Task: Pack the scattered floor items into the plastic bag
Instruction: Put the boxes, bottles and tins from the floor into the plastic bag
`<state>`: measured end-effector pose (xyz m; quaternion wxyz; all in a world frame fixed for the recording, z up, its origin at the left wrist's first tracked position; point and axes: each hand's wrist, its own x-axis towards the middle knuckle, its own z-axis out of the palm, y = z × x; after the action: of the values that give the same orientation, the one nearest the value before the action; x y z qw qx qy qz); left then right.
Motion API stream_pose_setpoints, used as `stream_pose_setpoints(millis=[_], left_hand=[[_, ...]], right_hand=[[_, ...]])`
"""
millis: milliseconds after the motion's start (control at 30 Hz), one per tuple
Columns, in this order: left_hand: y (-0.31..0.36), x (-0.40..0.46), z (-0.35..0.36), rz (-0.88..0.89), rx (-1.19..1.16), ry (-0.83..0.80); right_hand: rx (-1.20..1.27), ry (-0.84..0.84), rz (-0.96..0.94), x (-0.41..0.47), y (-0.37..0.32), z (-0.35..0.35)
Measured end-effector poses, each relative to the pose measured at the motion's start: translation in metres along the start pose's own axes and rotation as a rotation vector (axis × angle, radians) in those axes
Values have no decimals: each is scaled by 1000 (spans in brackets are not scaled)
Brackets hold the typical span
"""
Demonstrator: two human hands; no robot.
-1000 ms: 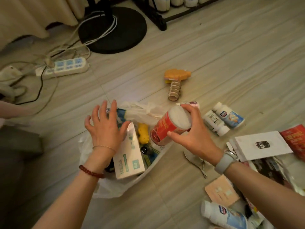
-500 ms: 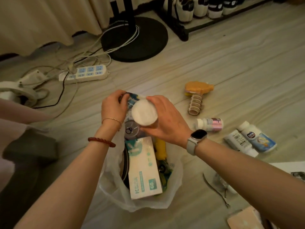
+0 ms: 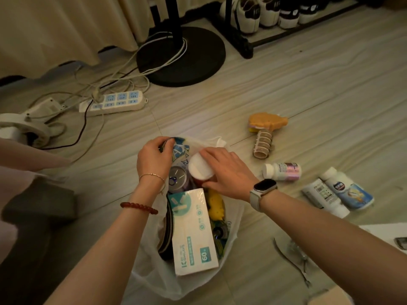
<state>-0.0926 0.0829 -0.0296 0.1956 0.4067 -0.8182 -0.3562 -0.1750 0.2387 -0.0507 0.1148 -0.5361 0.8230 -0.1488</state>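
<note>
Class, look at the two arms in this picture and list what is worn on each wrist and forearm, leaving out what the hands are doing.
Both forearms are bare, with no sleeves in view. The left hand has a thin gold-coloured chain bracelet at the wrist and, further up the forearm, a bracelet of dark red round beads. The right hand has a smartwatch with a dark rectangular face on a pale band.

A white-capped red canister (image 3: 200, 170) is gripped by the right hand (image 3: 226, 172) over the plastic bag (image 3: 154, 280), whose rim is pinched by the left hand (image 3: 153, 160)
</note>
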Motion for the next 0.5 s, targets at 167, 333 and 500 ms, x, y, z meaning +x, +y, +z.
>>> stream_pose_setpoints(millis=[167, 333, 500], left_hand=[[26, -35, 1, 308, 258, 157], [55, -91, 53, 594, 154, -18], [49, -160, 113, 751, 262, -630]], right_hand=[[46, 292, -26, -40, 21, -11], [-88, 94, 433, -80, 88, 0], [-176, -46, 503, -113, 117, 8]])
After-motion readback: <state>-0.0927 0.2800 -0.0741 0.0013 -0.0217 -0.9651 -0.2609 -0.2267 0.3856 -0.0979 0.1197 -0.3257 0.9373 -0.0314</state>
